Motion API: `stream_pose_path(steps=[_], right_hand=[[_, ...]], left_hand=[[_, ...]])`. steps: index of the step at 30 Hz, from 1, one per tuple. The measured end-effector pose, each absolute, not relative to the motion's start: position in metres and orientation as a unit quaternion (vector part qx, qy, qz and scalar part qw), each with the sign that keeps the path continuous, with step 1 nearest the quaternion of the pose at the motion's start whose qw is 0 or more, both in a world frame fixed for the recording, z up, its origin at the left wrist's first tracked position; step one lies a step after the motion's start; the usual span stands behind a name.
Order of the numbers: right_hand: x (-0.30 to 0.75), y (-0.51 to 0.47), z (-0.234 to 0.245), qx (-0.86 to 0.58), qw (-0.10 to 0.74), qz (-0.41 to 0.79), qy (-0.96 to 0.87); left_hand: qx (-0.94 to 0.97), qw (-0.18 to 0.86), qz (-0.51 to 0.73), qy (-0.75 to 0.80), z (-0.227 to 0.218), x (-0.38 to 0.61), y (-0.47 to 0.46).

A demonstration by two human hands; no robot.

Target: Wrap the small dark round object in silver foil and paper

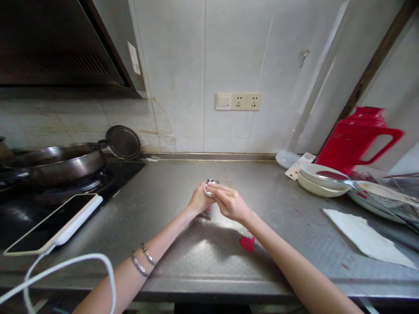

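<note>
My left hand (pixel 200 199) and my right hand (pixel 231 203) meet over the middle of the steel counter. The left fingers are wrapped round a small dark object (pixel 212 181); only its top edge shows, so its kind is hidden. A crumpled bit of white tissue (pixel 208 189) is pressed against it under my right fingers, which lie closed together over the left hand. Below the right wrist a red patch (pixel 247 243) shows on the counter, and a bit of red (pixel 208 209) is partly visible beneath the hands.
Left are a steel pan (pixel 62 161) on the black stove, a round dark disc (pixel 123 142) against the wall, and a phone (pixel 54 224) with a white cable (pixel 106 261). Right stand a red thermos (pixel 352 139), stacked bowls (pixel 322 188) and a folded white napkin (pixel 368 237).
</note>
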State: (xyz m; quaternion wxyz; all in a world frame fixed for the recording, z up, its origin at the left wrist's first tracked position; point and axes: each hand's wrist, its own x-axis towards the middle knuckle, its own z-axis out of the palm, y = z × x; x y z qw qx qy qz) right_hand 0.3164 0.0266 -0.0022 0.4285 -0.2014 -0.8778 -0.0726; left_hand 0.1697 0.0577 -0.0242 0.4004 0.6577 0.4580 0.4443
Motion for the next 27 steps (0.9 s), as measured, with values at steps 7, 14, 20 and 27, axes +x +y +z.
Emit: stream_pose_path(steps=[7, 14, 20, 27], right_hand=[[0.308, 0.023, -0.006, -0.210, 0.478, -0.043, -0.852], [0.320, 0.045, -0.009, -0.316, 0.565, -0.017, -0.762], [0.319, 0.045, -0.015, -0.293, 0.504, -0.014, -0.813], [0.318, 0.035, -0.014, -0.235, 0.446, -0.108, -0.857]], left_hand=[[0.637, 0.416, 0.433, 0.483, -0.016, 0.163, 0.059], [0.619, 0.426, 0.450, 0.484, -0.015, 0.170, 0.057], [0.641, 0.401, 0.469, 0.457, -0.016, 0.170, 0.056], [0.660, 0.399, 0.447, 0.453, -0.015, 0.166, 0.059]])
